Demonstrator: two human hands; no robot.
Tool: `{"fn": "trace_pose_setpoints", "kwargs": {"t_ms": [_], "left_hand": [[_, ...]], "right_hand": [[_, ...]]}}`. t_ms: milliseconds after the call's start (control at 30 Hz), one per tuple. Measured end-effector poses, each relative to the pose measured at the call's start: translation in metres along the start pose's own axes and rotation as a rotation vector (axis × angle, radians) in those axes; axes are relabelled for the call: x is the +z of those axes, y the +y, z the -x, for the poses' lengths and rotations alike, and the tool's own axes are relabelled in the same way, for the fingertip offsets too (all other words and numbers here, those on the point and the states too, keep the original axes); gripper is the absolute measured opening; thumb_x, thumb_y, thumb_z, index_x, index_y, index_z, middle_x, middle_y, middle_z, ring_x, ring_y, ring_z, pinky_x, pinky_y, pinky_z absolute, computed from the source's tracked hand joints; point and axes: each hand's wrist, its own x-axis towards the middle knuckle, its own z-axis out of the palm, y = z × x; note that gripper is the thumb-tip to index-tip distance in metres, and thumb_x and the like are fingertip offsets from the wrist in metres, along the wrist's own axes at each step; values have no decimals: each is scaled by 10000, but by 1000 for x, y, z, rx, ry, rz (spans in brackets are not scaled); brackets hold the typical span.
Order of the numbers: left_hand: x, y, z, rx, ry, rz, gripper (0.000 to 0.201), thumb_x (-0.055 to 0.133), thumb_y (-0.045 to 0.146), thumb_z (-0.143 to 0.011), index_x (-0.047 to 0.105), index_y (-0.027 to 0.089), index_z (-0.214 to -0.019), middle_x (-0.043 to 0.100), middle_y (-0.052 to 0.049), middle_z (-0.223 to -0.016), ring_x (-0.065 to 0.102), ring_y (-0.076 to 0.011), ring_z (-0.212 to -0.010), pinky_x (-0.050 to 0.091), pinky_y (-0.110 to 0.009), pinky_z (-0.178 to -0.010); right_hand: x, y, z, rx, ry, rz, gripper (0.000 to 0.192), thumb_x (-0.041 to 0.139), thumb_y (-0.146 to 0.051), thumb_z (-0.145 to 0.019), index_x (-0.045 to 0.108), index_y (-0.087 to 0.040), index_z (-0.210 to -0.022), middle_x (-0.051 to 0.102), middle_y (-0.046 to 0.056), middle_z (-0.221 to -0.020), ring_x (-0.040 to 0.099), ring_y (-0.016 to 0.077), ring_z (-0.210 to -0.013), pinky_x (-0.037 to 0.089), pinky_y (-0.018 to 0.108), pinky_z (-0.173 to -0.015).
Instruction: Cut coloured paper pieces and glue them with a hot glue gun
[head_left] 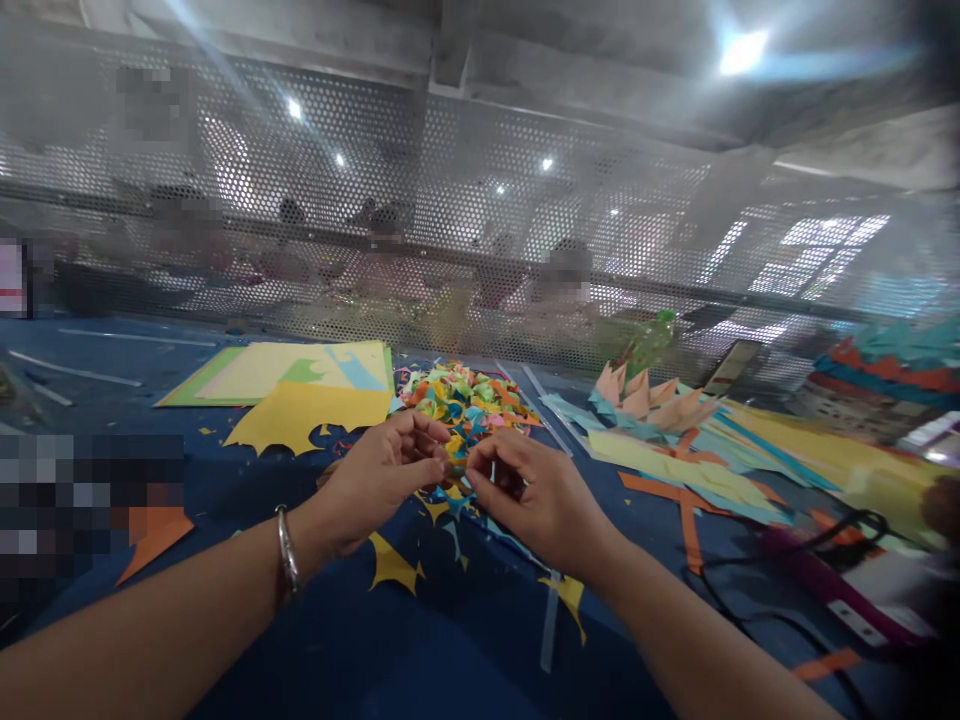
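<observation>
My left hand, with a bangle on its wrist, is closed in a loose pinch with thumb and forefinger near each other. Facing it, my right hand has curled, pinched fingers, and the fingertips of both hands almost meet. Whatever sits between them is too small and blurred to name. Right behind the hands lies a heap of small coloured paper pieces. A yellow sheet with a scalloped cut edge rests beside my left hand. Yellow paper scraps are scattered below the fingers.
Stacked coloured sheets lie at left on the blue table. To the right are folded peach paper points, pale yellow strips and a purple-and-white power strip with black cable. A perforated metal screen borders the back.
</observation>
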Motion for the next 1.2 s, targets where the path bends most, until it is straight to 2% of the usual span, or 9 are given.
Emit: {"fn": "trace_pose_setpoints", "kwargs": {"t_ms": [333, 567, 767, 1200], "left_hand": [[-4, 3, -3, 100, -59, 5, 208, 632, 245, -721, 500, 194, -874, 522, -1, -810, 521, -129, -760, 442, -291, -760], [-8, 4, -4, 115, -191, 79, 250, 657, 205, -728, 490, 183, -913, 534, 7, -800, 510, -116, -747, 408, -270, -717], [-13, -3, -7, 133, -267, 141, 320, 696, 171, -729, 507, 176, -987, 557, 6, -824, 524, -115, -767, 398, -290, -728], [-11, 1, -6, 103, -259, 198, 324, 704, 140, -706, 503, 171, -958, 579, 11, -793, 524, -108, -730, 386, -285, -698]], "right_hand": [[-1, 1, 0, 132, -26, -215, 142, 494, -315, -882, 551, -196, -830, 487, -33, -616, 481, 95, -478, 380, 236, -463], [-2, 1, -2, 148, -27, -321, 150, 492, -310, -883, 549, -179, -833, 471, -49, -567, 472, 84, -437, 378, 227, -450], [-3, 1, -1, 144, -24, -305, 135, 509, -302, -870, 555, -185, -821, 487, -38, -591, 476, 83, -448, 376, 231, -450], [-1, 2, 0, 139, -24, -246, 121, 506, -300, -870, 570, -207, -914, 555, -17, -671, 498, 84, -473, 392, 230, -451]]}}
